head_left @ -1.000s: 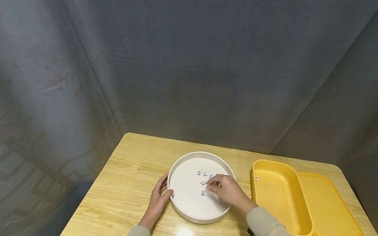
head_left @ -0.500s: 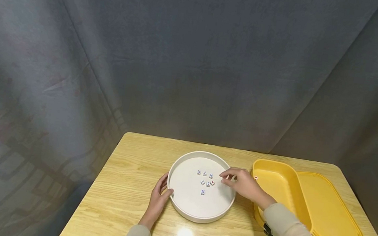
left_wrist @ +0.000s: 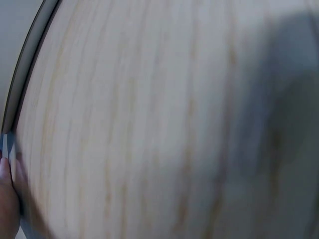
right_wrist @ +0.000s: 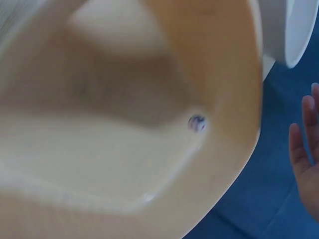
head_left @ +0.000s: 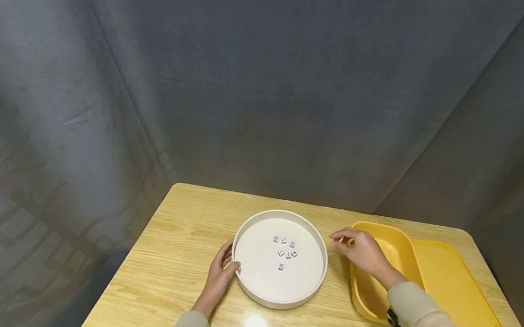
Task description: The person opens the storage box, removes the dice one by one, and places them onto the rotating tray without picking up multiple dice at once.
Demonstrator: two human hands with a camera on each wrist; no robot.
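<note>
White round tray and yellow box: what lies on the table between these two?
In the head view, only a bare strip of wooden table separates the white round tray from the yellow box; the right hand hovers above it at the box's rim.

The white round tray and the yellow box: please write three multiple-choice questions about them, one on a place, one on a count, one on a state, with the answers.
1. Where is the left hand?
A. on the near left rim of the white tray
B. inside the yellow box
C. flat on the yellow lid

2. How many dice lie in the white tray?
A. two
B. seven
C. twelve

3. How is the right hand?
A. pressed flat on the table
B. gripping the tray's rim
C. over the box's left end, with no die visible in its fingers

Answers: 1 A, the fingers and thumb curl round that rim in the head view. 2 B, seven small cubes count there. 3 C, it hangs at the box's edge, apart from the tray.
</note>
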